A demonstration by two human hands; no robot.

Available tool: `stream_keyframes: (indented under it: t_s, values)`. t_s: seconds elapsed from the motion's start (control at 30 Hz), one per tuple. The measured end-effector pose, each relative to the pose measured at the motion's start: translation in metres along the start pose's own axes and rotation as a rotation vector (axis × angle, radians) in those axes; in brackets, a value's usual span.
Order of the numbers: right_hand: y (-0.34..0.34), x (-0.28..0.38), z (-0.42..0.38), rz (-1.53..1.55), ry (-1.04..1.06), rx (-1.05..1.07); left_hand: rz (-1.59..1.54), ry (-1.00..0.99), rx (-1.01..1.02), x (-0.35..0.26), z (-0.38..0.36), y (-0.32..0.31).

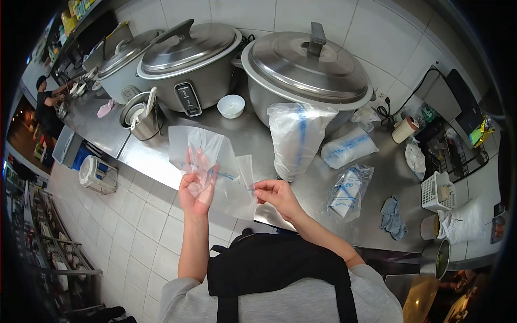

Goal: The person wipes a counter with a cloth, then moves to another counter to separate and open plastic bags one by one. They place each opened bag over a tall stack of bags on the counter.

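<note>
A clear plastic bag (229, 188) with blue print is stretched out in front of my body, past the counter's front edge. My left hand (196, 188) has its fingers behind or inside the film, showing through it, with the thumb at the near side. My right hand (272, 194) pinches the bag's right edge between thumb and fingertips. Nearest to the right hand stands a white plastic package (299, 140) with a blue stripe. Beside it lie a rolled plastic pack (350, 148) and a wrapped pack with blue lettering (350, 191).
Large rice cookers (309, 64) line the wall, with a white bowl (231, 106) before them. A metal container with utensils (145, 121) stands at left. A grey cloth (394, 218) and white basket (437, 192) sit at right. Another person (48, 105) works far left.
</note>
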State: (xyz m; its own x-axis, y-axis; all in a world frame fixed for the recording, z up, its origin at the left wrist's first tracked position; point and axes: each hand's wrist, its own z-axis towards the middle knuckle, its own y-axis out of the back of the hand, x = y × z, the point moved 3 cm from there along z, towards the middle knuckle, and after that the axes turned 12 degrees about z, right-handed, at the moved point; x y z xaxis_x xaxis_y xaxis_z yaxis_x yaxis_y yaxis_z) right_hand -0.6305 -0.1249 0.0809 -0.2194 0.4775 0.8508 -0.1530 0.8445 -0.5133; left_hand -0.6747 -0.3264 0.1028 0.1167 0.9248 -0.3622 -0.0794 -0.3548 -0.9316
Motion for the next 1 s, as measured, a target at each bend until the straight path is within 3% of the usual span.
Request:
stream_keyframes:
  t_s: [0.13, 0.23, 0.3, 0.4, 0.47, 0.5, 0.57, 0.6, 0.67, 0.73, 0.8, 0.87, 0.9, 0.97, 1.0]
  values:
    - [0.004, -0.017, 0.008, -0.04, -0.052, 0.013, -0.081, 0.025, -0.013, 0.002, -0.003, 0.006]
    - [0.009, -0.03, 0.011, 0.141, -0.14, -0.047, -0.099, -0.004, -0.045, -0.004, -0.006, 0.007]
    - [0.011, -0.029, 0.013, 0.312, -0.112, -0.09, -0.087, -0.025, -0.057, -0.011, -0.007, 0.014]
    - [0.012, -0.018, 0.014, 0.264, -0.022, -0.133, 0.05, -0.018, -0.009, -0.026, -0.008, 0.034]
    - [0.01, -0.009, 0.014, 0.203, 0.032, -0.155, 0.465, -0.131, -0.364, -0.04, -0.01, 0.045]
    - [0.009, -0.004, 0.013, 0.131, 0.102, -0.125, 0.466, -0.13, -0.361, -0.04, -0.011, 0.042]
    - [0.005, 0.005, 0.012, 0.061, 0.177, -0.096, 1.235, -0.728, -0.564, -0.055, -0.025, 0.019]
    - [0.003, 0.007, 0.012, -0.022, 0.19, -0.083, 1.399, -0.85, -0.536, -0.05, -0.033, -0.007]
    - [-0.003, 0.009, 0.01, -0.105, 0.191, -0.067, 1.638, -0.737, -0.116, -0.034, -0.037, -0.022]
    - [-0.014, 0.011, 0.011, -0.273, 0.133, 0.023, 1.707, -0.37, 0.166, 0.007, -0.037, -0.058]
    - [-0.018, 0.011, 0.01, -0.398, 0.145, 0.078, 1.72, -0.144, 0.241, 0.04, -0.029, -0.061]
    - [-0.013, 0.014, 0.01, -0.521, 0.17, 0.119, 1.678, -0.112, 0.224, 0.042, -0.02, -0.051]
    - [0.001, 0.012, 0.012, -0.41, 0.085, 0.081, 1.634, -0.07, 0.212, 0.042, -0.016, -0.05]
    - [0.029, 0.015, 0.013, -0.298, 0.004, 0.033, 1.673, -0.169, 0.17, 0.025, -0.015, -0.058]
    - [0.041, 0.021, 0.014, -0.465, 0.04, -0.016, 1.791, -0.153, 0.183, 0.017, -0.015, -0.062]
